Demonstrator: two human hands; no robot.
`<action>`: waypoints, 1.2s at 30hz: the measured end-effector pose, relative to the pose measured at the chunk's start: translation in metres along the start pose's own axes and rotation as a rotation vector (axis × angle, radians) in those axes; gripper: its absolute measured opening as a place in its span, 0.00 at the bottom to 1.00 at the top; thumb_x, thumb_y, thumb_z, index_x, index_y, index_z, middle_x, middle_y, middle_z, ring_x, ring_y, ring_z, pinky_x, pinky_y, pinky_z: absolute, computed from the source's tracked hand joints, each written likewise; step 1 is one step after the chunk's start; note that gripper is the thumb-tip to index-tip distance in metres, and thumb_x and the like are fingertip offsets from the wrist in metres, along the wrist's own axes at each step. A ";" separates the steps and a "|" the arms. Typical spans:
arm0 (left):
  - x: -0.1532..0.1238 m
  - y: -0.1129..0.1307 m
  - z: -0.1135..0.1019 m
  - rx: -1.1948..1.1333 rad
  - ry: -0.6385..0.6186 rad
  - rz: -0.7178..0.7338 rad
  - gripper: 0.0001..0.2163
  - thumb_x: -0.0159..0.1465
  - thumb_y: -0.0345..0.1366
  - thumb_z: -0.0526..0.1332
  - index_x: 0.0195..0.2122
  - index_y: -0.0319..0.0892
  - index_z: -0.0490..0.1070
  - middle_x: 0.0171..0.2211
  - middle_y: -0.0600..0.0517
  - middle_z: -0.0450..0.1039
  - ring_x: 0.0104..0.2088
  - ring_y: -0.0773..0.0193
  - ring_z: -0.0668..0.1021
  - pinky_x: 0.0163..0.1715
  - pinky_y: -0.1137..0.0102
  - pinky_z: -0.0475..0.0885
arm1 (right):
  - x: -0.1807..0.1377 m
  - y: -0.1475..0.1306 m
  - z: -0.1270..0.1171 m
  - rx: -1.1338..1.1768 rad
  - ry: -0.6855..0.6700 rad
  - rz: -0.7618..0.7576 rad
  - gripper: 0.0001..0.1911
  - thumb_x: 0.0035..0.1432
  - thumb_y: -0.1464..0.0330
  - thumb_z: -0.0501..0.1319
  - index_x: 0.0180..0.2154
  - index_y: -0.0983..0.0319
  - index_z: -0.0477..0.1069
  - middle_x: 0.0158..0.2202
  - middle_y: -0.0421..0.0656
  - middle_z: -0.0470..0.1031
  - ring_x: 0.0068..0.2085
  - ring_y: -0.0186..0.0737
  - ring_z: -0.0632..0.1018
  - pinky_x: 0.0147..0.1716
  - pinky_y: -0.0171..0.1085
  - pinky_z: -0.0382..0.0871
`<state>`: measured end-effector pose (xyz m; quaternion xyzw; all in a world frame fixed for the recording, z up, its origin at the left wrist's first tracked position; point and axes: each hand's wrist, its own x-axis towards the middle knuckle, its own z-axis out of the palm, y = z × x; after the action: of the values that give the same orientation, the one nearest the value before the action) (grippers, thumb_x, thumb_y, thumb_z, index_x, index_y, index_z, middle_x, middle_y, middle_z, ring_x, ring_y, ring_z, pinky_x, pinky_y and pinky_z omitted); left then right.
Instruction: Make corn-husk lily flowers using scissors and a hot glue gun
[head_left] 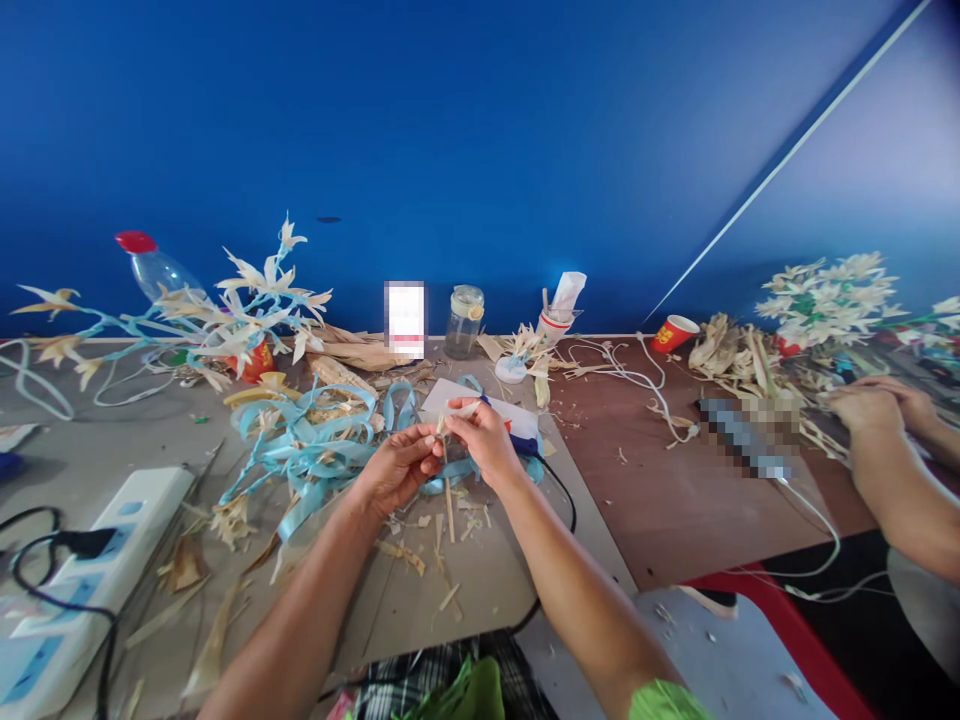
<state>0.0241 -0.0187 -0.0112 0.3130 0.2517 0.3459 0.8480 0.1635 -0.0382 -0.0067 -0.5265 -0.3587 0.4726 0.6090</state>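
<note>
My left hand [401, 462] and my right hand [484, 438] meet over the front middle of the table, fingers closed in a pinch. Between them is a small pale corn husk piece [444, 424], its details partly hidden by my fingers. A thin stalk-like strip [450, 510] shows just below the fingers. Left of my hands lies a loose heap of light blue ribbon [322, 440]. Behind my right hand are a white card [442, 395] and a dark blue tool with a black cord [525, 442], partly covered.
Husk flower branches [262, 290] stand at the back left near a clear bottle with a red cap [154, 265]. A white power strip [97, 590] fills the front left. A glass jar [465, 320] stands at the wall. At right are a phone [739, 435] and another person's hands [870, 410].
</note>
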 end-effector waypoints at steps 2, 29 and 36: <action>0.000 0.000 0.000 -0.004 -0.005 -0.004 0.08 0.50 0.29 0.68 0.32 0.35 0.72 0.21 0.53 0.69 0.16 0.78 0.63 0.19 0.78 0.59 | 0.000 -0.001 0.000 -0.003 -0.002 -0.004 0.18 0.41 0.63 0.65 0.36 0.64 0.68 0.21 0.34 0.69 0.23 0.30 0.68 0.23 0.31 0.60; 0.005 0.006 -0.006 0.204 0.313 0.319 0.14 0.46 0.35 0.69 0.33 0.38 0.68 0.22 0.55 0.72 0.16 0.75 0.68 0.18 0.77 0.62 | 0.023 0.009 -0.023 0.139 0.282 -0.193 0.13 0.47 0.60 0.63 0.29 0.63 0.69 0.16 0.32 0.60 0.18 0.26 0.59 0.18 0.30 0.49; 0.005 0.009 -0.008 0.184 0.348 0.365 0.15 0.46 0.36 0.68 0.33 0.38 0.67 0.21 0.55 0.72 0.16 0.75 0.67 0.18 0.77 0.61 | 0.027 0.017 -0.027 -0.206 0.294 -0.248 0.18 0.50 0.56 0.58 0.33 0.64 0.72 0.21 0.37 0.66 0.24 0.32 0.67 0.24 0.32 0.60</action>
<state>0.0183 -0.0072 -0.0118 0.3648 0.3633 0.5175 0.6835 0.1934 -0.0210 -0.0306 -0.6013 -0.3744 0.2730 0.6510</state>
